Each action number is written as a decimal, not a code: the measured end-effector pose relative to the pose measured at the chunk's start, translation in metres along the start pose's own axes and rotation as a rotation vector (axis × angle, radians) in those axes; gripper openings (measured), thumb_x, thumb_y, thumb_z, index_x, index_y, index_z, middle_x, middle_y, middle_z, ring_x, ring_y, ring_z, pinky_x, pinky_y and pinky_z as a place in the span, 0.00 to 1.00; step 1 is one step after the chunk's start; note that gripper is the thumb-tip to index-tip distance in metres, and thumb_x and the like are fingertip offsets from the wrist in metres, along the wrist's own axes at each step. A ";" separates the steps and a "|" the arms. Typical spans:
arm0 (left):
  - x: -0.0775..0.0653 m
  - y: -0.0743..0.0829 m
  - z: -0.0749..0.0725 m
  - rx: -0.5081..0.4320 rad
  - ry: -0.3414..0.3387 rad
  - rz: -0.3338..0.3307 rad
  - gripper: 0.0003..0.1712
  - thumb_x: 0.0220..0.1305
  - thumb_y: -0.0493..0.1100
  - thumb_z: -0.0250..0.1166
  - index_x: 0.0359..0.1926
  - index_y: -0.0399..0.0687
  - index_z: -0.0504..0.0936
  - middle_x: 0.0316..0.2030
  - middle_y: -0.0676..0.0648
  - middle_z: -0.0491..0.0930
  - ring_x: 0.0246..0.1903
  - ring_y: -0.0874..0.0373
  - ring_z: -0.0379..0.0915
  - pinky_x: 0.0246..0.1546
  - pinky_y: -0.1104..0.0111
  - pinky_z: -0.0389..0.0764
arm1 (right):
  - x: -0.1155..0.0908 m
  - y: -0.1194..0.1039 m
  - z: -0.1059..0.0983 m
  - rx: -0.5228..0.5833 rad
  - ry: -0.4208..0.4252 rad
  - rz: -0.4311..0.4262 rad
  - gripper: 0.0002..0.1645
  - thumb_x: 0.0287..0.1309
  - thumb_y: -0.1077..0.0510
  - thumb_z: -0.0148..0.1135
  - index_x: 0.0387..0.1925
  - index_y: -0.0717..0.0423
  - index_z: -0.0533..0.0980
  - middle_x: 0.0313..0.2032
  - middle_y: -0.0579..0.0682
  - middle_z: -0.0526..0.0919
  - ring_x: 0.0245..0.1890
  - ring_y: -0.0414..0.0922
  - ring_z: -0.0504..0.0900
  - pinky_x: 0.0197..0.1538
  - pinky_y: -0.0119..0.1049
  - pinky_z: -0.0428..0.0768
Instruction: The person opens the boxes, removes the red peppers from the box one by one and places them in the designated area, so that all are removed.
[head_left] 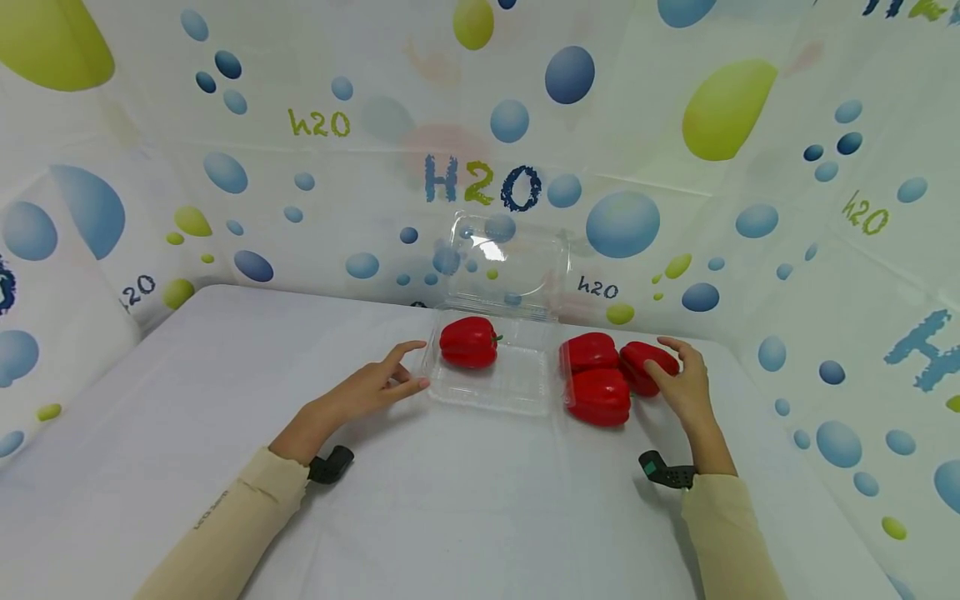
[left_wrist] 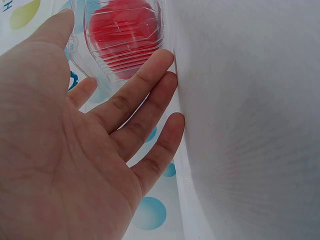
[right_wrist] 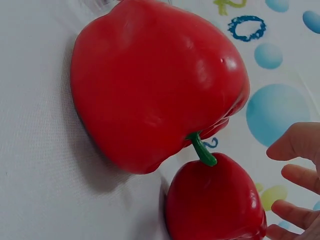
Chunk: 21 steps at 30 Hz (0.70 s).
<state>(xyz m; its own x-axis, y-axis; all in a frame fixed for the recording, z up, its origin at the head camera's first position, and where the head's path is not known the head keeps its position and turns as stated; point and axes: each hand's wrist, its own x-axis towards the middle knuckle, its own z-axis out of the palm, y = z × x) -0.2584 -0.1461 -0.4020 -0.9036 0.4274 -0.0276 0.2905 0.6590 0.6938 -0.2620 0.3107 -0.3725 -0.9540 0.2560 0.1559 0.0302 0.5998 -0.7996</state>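
A clear plastic clamshell box (head_left: 491,396) stands with its lid (head_left: 517,267) raised at the back. One red bell pepper (head_left: 467,343) lies in the left part of the box, its green stem pointing right. My left hand (head_left: 375,385) is at the box's left side, fingers loosely extended and fingertips right at its wall; the left wrist view shows the palm holding nothing. Three more red bell peppers are grouped right of the box. Over the rightmost bell pepper (head_left: 639,364) is my right hand (head_left: 684,383), thumb and fingers spread apart. In the right wrist view its fingertips (right_wrist: 287,207) are beside that pepper.
The back bell pepper (head_left: 591,351) and front bell pepper (head_left: 598,398) sit close against the box's right wall. A white cloth (head_left: 450,508) covers the table. Behind it hangs a patterned curtain (head_left: 360,200) with dots and lettering, close to the raised lid.
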 end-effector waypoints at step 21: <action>0.003 -0.004 0.001 -0.012 0.003 0.025 0.42 0.68 0.62 0.58 0.74 0.59 0.49 0.48 0.45 0.79 0.45 0.53 0.77 0.48 0.56 0.79 | -0.010 -0.024 -0.006 -0.007 0.046 -0.095 0.33 0.65 0.60 0.56 0.70 0.58 0.61 0.70 0.63 0.58 0.68 0.62 0.57 0.61 0.59 0.71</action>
<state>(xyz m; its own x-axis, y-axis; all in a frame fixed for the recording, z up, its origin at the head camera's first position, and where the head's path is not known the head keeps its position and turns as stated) -0.2621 -0.1468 -0.4053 -0.8969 0.4422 -0.0080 0.3095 0.6404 0.7029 -0.2513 0.2981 -0.3516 -0.9379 0.2326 0.2573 -0.0572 0.6280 -0.7761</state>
